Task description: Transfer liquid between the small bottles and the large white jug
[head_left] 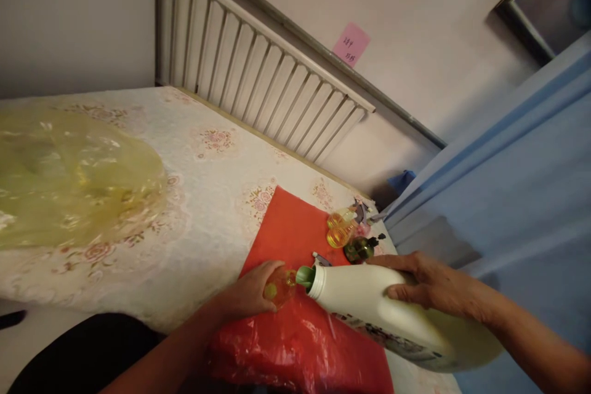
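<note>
My left hand (253, 291) is wrapped round a small clear bottle (280, 288), whose open neck points right. Tipped on its side, a large cream-coloured jug (360, 292) is gripped from above by my right hand (425, 286). A green spout (305, 276) shows in the jug's mouth, close to the small bottle's neck; whether they touch I cannot tell. Below both lies a red plastic sheet (286, 221). Behind the jug stand a bottle of yellow liquid (340, 231) and a dark green bottle (359, 250). A spray nozzle (322, 260) lies partly hidden behind the jug.
A yellow plastic bag (78, 178) is spread on the left of the flowered tablecloth (212, 197). A white radiator (258, 68) runs along the table's back edge. Blue curtain (517, 178) hangs at the right. A pink note (351, 44) is on the wall.
</note>
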The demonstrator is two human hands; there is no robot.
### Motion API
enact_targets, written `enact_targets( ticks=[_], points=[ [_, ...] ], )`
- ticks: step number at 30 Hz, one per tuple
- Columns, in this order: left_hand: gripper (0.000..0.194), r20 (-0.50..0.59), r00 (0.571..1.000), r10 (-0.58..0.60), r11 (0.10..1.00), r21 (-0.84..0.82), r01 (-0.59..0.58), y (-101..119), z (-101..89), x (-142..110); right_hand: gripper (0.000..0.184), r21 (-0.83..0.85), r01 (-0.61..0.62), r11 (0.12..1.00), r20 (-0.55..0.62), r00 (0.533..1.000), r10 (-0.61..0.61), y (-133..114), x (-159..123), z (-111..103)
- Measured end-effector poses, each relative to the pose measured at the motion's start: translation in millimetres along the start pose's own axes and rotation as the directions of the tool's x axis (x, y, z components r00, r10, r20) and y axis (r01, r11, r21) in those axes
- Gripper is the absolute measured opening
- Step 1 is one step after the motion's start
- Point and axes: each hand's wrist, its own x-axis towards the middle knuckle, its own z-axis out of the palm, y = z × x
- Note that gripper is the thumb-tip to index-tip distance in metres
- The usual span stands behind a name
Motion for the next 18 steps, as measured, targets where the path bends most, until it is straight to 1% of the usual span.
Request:
enact_targets(
  ticks=[3, 6, 8, 11, 14, 16, 18],
  points=[
    [0.086, -0.003, 1.000, -0.007, 1.000, -0.010, 0.007, -1.9, 0.7, -0.2, 0.047, 0.155, -0.019, 0.988, 0.036, 0.999, 0.014, 15.7, -4.0, 9.4],
    [0.086, -0.005, 1.000, -0.013, 1.000, -0.026, 0.012, -5.3, 1.6, 0.1, 0.051, 0.221, -0.018, 0.975, 0.008, 1.000, 0.016, 33.0, -9.0, 17.6],
    [0.087, -0.007, 1.000, -0.017, 1.000, -0.021, 0.016, -7.2, 1.9, 0.2, 0.055, 0.235, -0.036, 0.971, -0.032, 0.999, 0.044, 44.7, -12.9, 20.0],
    [0.088, -0.011, 1.000, -0.021, 1.000, -0.007, 0.021, -8.4, 1.9, 0.2, 0.061, 0.301, -0.043, 0.953, -0.129, 0.988, 0.085, 62.1, -18.0, 19.8],
    [0.089, -0.006, 0.999, -0.038, 0.999, -0.005, 0.038, -8.0, 1.8, 0.2, 0.064, 0.401, 0.006, 0.916, -0.247, 0.964, 0.102, 76.3, -17.2, 20.4],
    [0.088, -0.001, 0.999, -0.040, 0.999, -0.008, 0.040, -6.9, 1.6, 0.1, 0.065, 0.456, 0.056, 0.888, -0.342, 0.932, 0.117, 82.0, -10.6, 24.2],
    [0.090, 0.002, 0.999, -0.044, 0.999, -0.009, 0.044, -5.3, 1.2, -0.4, 0.063, 0.509, 0.129, 0.851, -0.444, 0.886, 0.131, 83.9, 1.2, 31.2]
  ],
)
